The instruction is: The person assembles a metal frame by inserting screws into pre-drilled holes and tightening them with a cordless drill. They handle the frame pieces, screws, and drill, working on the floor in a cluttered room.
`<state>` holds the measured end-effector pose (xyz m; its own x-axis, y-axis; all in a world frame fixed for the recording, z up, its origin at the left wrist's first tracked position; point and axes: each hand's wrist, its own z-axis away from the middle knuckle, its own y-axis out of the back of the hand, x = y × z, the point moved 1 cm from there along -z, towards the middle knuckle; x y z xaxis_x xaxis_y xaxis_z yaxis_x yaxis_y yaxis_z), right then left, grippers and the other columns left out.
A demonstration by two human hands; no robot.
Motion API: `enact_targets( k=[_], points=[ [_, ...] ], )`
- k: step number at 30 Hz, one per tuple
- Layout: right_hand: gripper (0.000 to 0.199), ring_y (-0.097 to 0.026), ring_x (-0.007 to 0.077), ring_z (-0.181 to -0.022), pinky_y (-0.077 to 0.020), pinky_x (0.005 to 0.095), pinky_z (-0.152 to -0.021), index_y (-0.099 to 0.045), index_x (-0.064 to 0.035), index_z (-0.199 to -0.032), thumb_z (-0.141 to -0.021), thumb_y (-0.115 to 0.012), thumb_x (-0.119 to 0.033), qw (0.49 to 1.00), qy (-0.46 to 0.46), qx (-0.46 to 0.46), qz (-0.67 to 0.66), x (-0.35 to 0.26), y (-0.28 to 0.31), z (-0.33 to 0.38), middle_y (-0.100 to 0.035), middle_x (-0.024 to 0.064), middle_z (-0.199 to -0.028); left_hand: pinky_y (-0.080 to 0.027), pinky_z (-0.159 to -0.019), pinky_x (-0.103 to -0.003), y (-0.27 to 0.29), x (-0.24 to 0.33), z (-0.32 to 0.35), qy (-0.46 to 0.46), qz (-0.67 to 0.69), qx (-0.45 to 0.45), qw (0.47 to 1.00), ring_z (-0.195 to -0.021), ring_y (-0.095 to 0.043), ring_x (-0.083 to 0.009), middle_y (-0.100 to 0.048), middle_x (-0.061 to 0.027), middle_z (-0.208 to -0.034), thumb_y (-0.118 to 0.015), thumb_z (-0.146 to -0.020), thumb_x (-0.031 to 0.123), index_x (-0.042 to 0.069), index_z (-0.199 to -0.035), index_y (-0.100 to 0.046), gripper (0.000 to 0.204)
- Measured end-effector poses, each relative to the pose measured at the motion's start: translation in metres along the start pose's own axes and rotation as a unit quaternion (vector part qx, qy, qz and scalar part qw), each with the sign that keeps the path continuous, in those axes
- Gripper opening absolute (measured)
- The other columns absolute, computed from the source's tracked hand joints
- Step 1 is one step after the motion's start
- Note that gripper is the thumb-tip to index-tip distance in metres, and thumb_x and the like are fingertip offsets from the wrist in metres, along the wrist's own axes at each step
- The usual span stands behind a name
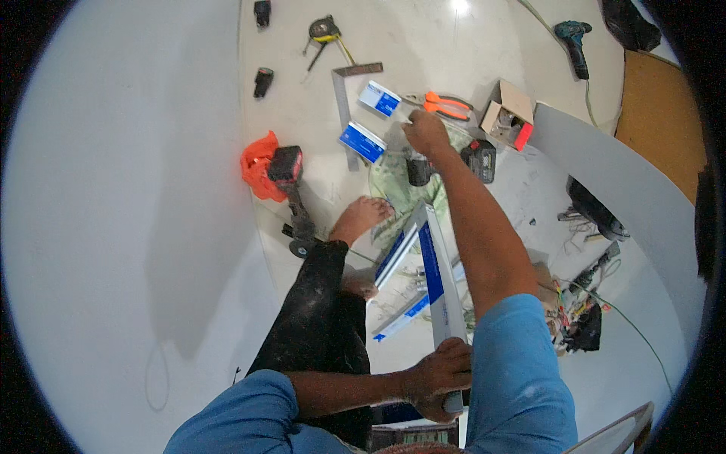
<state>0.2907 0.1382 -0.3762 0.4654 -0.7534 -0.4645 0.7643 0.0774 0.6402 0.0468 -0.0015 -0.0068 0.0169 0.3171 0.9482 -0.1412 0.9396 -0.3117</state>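
My left hand (439, 378) is wrapped round the near end of a silver metal profile (449, 303) with blue film on it. The profile slants away from me and meets another blue-and-silver profile (397, 256) at a corner on a pale green cloth (386, 175). My right hand (427, 132) reaches far forward over the cloth, beside orange-handled pliers (446, 104). Its fingers are closed; what they may hold is hidden. Beneath the right forearm lies a dark power tool part (418, 169), and a black battery (479, 160) shows on the other side.
Two small blue-and-white boxes (363, 142) lie by a metal square (342, 98). A tape measure (324, 30) lies farther off. An angle grinder (297, 200) rests left, near my foot (361, 218). An open carton (508, 117), a drill (575, 49) and a scrap pile (578, 314) stand right.
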Motion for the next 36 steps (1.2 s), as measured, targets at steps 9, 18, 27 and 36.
enact_targets(
  k=[9, 18, 27, 36],
  points=[
    [0.039, -0.076, 0.0461, -0.113, -0.0582, 0.0569, -0.102, -0.069, -0.001, -0.13, -0.095, -0.065, -0.019, 0.993, -0.074, -0.079, -0.05, -0.063, -0.09, 0.04, -0.077, 0.0296, -0.118, -0.023, -0.128, -0.072, -0.04, -0.03, 0.041, 0.061, -0.052, -0.069, 0.994, -0.158, -0.038, -0.0479, -0.047, -0.024, -0.165, -0.085, -0.078, 0.056, 0.016, -0.158, -0.057, 0.094],
    [0.031, -0.076, 0.0451, -0.111, -0.058, 0.0535, -0.102, -0.076, -0.0079, -0.126, -0.097, -0.067, -0.017, 0.985, -0.072, 0.074, -0.138, -0.011, -0.085, 0.03, -0.08, 0.0233, -0.115, -0.017, -0.133, -0.069, -0.031, -0.02, 0.035, 0.123, 0.035, -0.072, 0.989, -0.159, -0.037, -0.0476, -0.048, -0.0204, -0.166, -0.088, -0.073, 0.056, 0.024, -0.159, -0.057, 0.097],
    [0.021, -0.077, 0.042, -0.106, -0.0603, 0.055, -0.093, -0.08, -0.0101, -0.104, -0.092, -0.072, -0.025, 0.988, 0.088, -0.124, 0.014, -0.058, -0.139, 0.061, -0.08, 0.0229, -0.11, -0.016, -0.133, -0.068, -0.069, -0.035, 0.051, 0.128, 0.071, -0.028, 0.989, -0.158, -0.037, -0.0485, -0.052, -0.0214, -0.162, -0.091, -0.069, 0.056, 0.017, -0.157, -0.058, 0.102],
    [0.03, -0.077, 0.0453, -0.112, -0.0618, 0.0514, -0.099, -0.079, 0.0006, -0.111, -0.097, -0.068, -0.023, 0.985, -0.076, -0.154, -0.035, -0.126, -0.259, 0.08, -0.08, 0.026, -0.114, -0.026, -0.121, -0.065, -0.041, -0.006, 0.052, 0.077, 0.079, -0.004, 0.994, -0.141, -0.046, -0.046, -0.056, -0.0215, -0.148, -0.091, -0.064, 0.053, 0.014, -0.144, -0.062, 0.094]
  ],
)
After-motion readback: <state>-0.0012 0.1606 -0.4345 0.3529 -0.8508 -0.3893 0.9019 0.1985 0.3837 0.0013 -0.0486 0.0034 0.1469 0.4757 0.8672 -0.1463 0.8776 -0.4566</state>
